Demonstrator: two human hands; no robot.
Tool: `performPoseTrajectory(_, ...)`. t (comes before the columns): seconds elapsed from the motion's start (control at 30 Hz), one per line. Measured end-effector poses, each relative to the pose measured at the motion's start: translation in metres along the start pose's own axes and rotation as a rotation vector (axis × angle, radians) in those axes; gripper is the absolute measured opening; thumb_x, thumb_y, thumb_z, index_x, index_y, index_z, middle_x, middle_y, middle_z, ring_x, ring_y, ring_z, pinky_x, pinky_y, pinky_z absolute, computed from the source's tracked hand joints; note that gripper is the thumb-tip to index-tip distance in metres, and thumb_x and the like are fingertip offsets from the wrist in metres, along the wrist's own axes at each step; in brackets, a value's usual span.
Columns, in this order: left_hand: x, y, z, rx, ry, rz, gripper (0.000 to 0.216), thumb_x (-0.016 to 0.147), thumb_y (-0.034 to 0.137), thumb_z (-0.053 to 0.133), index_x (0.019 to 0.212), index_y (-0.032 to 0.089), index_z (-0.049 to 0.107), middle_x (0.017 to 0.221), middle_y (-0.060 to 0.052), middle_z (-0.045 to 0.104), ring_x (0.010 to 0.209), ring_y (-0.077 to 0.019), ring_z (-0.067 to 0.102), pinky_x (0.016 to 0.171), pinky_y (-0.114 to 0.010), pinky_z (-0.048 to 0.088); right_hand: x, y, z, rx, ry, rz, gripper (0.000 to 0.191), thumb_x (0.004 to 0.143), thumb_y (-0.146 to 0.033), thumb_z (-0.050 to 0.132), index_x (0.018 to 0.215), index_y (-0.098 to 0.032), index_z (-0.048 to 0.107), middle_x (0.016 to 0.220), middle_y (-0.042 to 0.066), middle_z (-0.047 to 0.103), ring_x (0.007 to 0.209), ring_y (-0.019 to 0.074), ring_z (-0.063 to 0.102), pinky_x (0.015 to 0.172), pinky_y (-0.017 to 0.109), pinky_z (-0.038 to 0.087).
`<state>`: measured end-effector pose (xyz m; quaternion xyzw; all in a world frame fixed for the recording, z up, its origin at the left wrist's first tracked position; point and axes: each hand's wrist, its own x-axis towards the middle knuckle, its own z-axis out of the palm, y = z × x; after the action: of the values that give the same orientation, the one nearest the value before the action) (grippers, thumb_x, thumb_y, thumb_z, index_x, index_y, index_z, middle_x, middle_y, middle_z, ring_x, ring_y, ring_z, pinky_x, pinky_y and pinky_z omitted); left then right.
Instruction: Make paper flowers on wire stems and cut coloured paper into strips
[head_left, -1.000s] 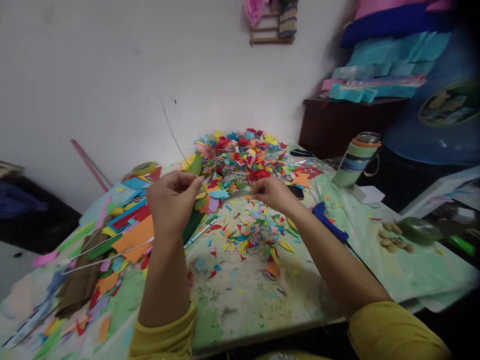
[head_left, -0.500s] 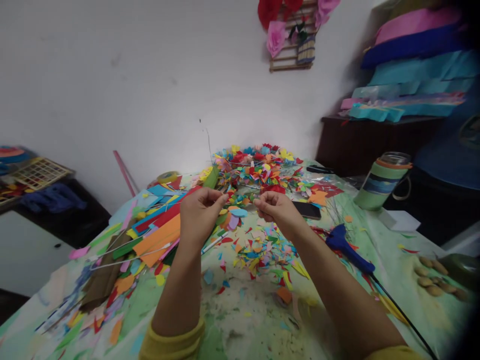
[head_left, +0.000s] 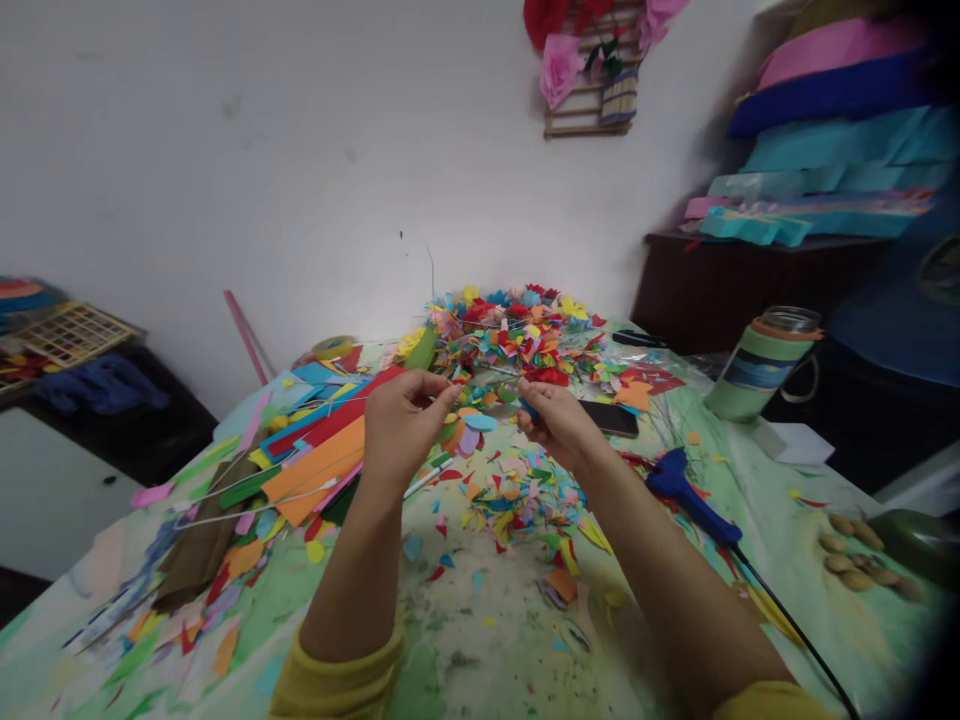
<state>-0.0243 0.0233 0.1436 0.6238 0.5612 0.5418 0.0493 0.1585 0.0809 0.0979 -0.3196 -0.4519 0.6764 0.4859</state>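
My left hand (head_left: 409,425) is raised over the table, thumb and forefinger pinched together on something too small to make out. To its right, a short gap away, my right hand (head_left: 553,415) is also closed, with a bit of blue showing at its fingers; the kind of thing is unclear. Just below the left fingertips lie oval paper petals (head_left: 474,430) in blue, lilac and orange. Small paper scraps (head_left: 525,500) in many colours are spread under both hands. Behind the hands rises a heap of colourful paper flowers (head_left: 517,330).
Paper strips and sheets (head_left: 311,475) cover the left side. A dark phone (head_left: 613,418) lies beside my right wrist. A blue glue gun (head_left: 694,500) with a black cord lies right of my forearm. Farther right are a green bottle (head_left: 765,365), a white box (head_left: 796,442) and several brown nuts (head_left: 855,560).
My right hand has turned slightly, and its fingers have curled in more, with blue now showing there. The left hand stays pinched in nearly the same place. The view has shifted slightly.
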Motion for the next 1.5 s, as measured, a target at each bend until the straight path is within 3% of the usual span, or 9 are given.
performPoseTrajectory(0.13,0.0,0.001,-0.002,0.031,0.003,0.027,0.015,0.073,0.031,0.067,0.068,0.017,0.067,0.062,0.0,0.063,0.053,-0.0095,0.053,0.049,-0.022,0.041,0.01,0.009,-0.002,0.148,0.08,0.021,0.023,0.076,-0.034,0.068,0.073,-0.016,0.055,0.056,-0.002,0.055,0.044,0.0047,0.041,0.035,0.014,0.018)
performPoseTrajectory(0.27,0.0,0.0,-0.002,0.044,0.008,0.051,0.015,0.074,0.031,0.066,0.068,0.017,0.067,0.061,0.001,0.063,0.052,-0.0091,0.053,0.049,-0.021,0.04,0.014,0.011,-0.005,0.218,0.136,0.017,0.001,0.076,-0.015,0.059,0.075,-0.014,0.059,0.067,0.004,0.062,0.053,0.008,0.051,0.038,0.016,0.032)
performPoseTrajectory(0.4,0.0,0.0,-0.001,0.033,0.019,0.05,0.014,0.073,0.031,0.067,0.069,0.017,0.067,0.06,0.001,0.063,0.051,-0.0088,0.053,0.048,-0.02,0.04,0.014,0.01,-0.007,0.147,0.089,-0.019,0.023,0.061,0.0,0.058,0.077,-0.016,0.06,0.073,0.002,0.065,0.063,0.0101,0.06,0.059,0.022,0.052)
performPoseTrajectory(0.6,0.001,0.001,-0.001,0.039,0.021,0.061,0.013,0.073,0.03,0.067,0.068,0.018,0.067,0.06,0.001,0.064,0.049,-0.0083,0.052,0.047,-0.019,0.04,0.01,0.011,-0.004,0.063,0.063,-0.1,0.026,0.059,-0.009,0.07,0.081,-0.018,0.059,0.067,-0.003,0.061,0.069,0.0112,0.065,0.073,0.027,0.056)
performPoseTrajectory(0.9,0.001,0.002,-0.001,0.054,0.012,0.065,0.012,0.072,0.028,0.067,0.068,0.017,0.067,0.061,0.001,0.065,0.049,-0.0087,0.053,0.047,-0.02,0.04,0.009,0.01,0.001,-0.106,0.157,-0.131,0.036,0.051,-0.032,0.083,0.071,-0.016,0.059,0.058,-0.002,0.063,0.049,0.0117,0.061,0.043,0.019,0.045)
performPoseTrajectory(1.1,0.001,0.002,0.001,0.043,0.008,0.059,0.011,0.073,0.028,0.067,0.068,0.017,0.067,0.061,0.001,0.065,0.049,-0.0085,0.053,0.047,-0.02,0.041,0.005,0.003,0.003,-0.035,0.161,-0.114,0.029,0.055,-0.021,0.079,0.078,-0.016,0.063,0.065,0.0,0.066,0.059,0.0124,0.065,0.054,0.021,0.051)
performPoseTrajectory(1.27,-0.001,0.003,0.002,0.059,-0.012,0.062,0.012,0.074,0.028,0.067,0.068,0.017,0.066,0.062,0.0,0.065,0.05,-0.0094,0.055,0.048,-0.021,0.042,-0.019,-0.006,0.019,-0.35,0.16,-0.427,0.02,0.064,-0.022,0.074,0.082,-0.017,0.066,0.075,0.003,0.07,0.07,0.0161,0.066,0.064,0.027,0.052)
performPoseTrajectory(1.4,-0.003,0.004,0.004,0.033,-0.042,0.055,0.013,0.074,0.028,0.067,0.068,0.017,0.066,0.063,0.0,0.066,0.052,-0.0104,0.058,0.048,-0.021,0.042,-0.042,-0.006,0.034,-0.826,0.26,-0.88,0.011,0.078,-0.019,0.064,0.089,-0.021,0.068,0.089,0.005,0.072,0.079,0.0185,0.066,0.075,0.032,0.051)
performPoseTrajectory(1.5,-0.004,0.006,0.005,0.008,-0.05,0.058,0.013,0.074,0.028,0.067,0.068,0.017,0.066,0.064,-0.001,0.067,0.053,-0.011,0.058,0.048,-0.021,0.043,-0.048,-0.002,0.037,-1.119,0.234,-1.176,0.016,0.086,-0.015,0.054,0.094,-0.02,0.068,0.084,0.005,0.073,0.079,0.0181,0.065,0.075,0.032,0.049)
